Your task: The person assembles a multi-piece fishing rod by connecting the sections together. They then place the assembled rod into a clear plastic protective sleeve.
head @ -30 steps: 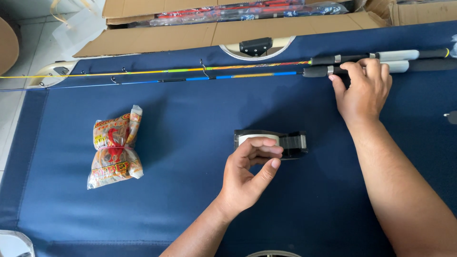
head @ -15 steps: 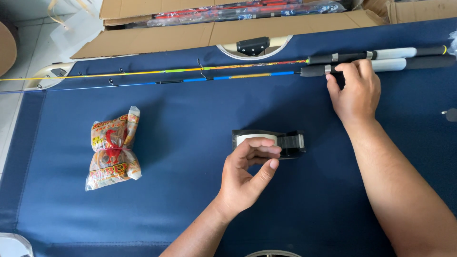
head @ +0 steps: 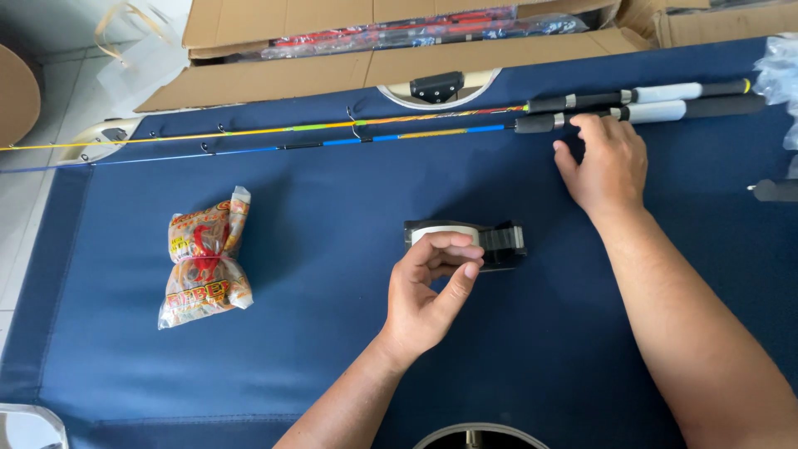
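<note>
Head cam: left hand (head: 428, 291) is curled over the black tape dispenser (head: 478, 241) mid-table, thumb and fingers pinching at its near end. Right hand (head: 605, 165), fingers loosely spread, rests on the handles of two fishing rods (head: 532, 123) along the blue table's (head: 332, 349) far edge. Snack bag (head: 202, 259) lies toward the left edge.

Your left hand (head: 428, 287) hides part of the tape dispenser (head: 478, 241). Both fishing rods (head: 349, 133) run off the picture's left edge (tips unseen), and your right hand (head: 605, 166) covers one handle.
</note>
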